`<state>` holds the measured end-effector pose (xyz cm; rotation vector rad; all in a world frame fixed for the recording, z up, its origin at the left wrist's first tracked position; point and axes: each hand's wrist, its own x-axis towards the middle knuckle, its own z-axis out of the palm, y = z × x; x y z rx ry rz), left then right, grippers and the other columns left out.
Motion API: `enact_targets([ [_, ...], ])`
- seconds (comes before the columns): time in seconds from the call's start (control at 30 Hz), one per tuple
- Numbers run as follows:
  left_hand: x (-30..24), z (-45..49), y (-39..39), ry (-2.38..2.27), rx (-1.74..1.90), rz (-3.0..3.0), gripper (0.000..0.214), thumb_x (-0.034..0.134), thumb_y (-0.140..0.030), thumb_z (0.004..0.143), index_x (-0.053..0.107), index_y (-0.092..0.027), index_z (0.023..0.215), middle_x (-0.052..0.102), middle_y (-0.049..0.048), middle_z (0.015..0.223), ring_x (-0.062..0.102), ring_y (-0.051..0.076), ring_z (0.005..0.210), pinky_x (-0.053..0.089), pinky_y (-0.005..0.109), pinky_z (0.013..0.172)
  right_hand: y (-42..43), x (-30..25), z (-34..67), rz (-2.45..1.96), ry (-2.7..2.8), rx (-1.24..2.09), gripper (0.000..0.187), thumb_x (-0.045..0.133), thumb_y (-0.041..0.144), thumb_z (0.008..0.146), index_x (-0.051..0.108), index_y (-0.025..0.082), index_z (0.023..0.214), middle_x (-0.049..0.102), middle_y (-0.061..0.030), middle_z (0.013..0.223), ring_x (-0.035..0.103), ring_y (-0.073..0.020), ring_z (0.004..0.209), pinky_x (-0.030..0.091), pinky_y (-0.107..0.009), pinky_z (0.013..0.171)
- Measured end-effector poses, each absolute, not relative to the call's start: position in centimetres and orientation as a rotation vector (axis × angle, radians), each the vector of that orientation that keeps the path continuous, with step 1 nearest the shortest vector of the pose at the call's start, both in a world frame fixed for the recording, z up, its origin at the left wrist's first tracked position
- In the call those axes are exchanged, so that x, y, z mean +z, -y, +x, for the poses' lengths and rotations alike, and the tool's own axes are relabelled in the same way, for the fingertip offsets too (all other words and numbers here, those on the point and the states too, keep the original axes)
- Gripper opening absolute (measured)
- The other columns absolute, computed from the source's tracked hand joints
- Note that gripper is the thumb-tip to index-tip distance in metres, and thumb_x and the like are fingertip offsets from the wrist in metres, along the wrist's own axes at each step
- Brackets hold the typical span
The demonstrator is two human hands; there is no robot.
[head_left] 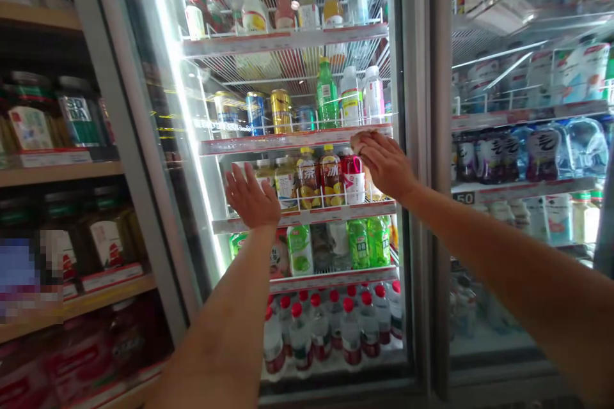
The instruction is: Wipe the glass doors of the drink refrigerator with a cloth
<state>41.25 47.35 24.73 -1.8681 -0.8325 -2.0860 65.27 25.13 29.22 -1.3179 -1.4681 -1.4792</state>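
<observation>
My left hand (pixel 252 195) is raised with its fingers apart, palm toward the lit drinks fridge. It holds nothing and overlaps the bottles on the middle shelf. My right hand (pixel 386 163) reaches in from the right, its fingers stretched out and flat, near the shelf edge (pixel 297 139). A small brownish patch shows at its fingertips; I cannot tell what that is. Reflections suggest glass (pixel 230 124) in front of the shelves. Between my hands stand dark tea bottles with yellow caps (pixel 330 176) and a red-capped bottle with a pink and white label (pixel 354 177).
Above are cans (pixel 281 111) and a green bottle (pixel 327 94). Green drinks (pixel 358 243) and red-capped water bottles (pixel 350 332) fill lower shelves. A metal door frame (pixel 422 236) separates another fridge at right. Wooden shelves (pixel 62 172) with jars stand at left.
</observation>
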Motion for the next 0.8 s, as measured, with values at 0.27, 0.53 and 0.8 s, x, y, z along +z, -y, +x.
enact_targets([
  [0.27, 24.7, 41.3, -47.2, 0.835, -2.08, -1.862, 0.063, 0.032, -0.041, 0.102, 0.034, -0.013, 0.159, 0.025, 0.0153, 0.168, 0.011, 0.026, 0.159, 0.011, 0.052, 0.128, -27.7, 26.0, 62.5, -1.239, 1.735, -1.54, 0.041, 0.049, 0.013, 0.098, 0.062, 0.023, 0.135, 0.061, -0.0045, 0.146, 0.044, -0.0284, 0.146, 0.04, -0.051, 0.119],
  [0.53, 24.6, 41.3, -47.1, 0.811, -2.108, -1.858, 0.061, 0.033, -0.04, 0.103, 0.035, -0.014, 0.158, 0.025, 0.0143, 0.168, 0.012, 0.026, 0.158, 0.01, 0.053, 0.128, -29.9, 22.2, 59.7, -1.147, 2.09, -1.483, 0.04, 0.05, 0.013, 0.098, 0.062, 0.018, 0.136, 0.06, -0.0065, 0.148, 0.043, -0.028, 0.147, 0.038, -0.051, 0.119],
  [0.8, 24.7, 41.2, -47.0, 0.835, -2.091, -1.884, 0.063, 0.033, -0.04, 0.103, 0.034, -0.012, 0.159, 0.022, 0.0133, 0.169, 0.01, 0.026, 0.159, 0.009, 0.052, 0.129, -31.1, 20.3, 57.9, -1.159, 2.281, -1.357, 0.045, 0.055, 0.013, 0.095, 0.059, 0.017, 0.14, 0.056, -0.0078, 0.151, 0.042, -0.0267, 0.147, 0.035, -0.049, 0.122],
])
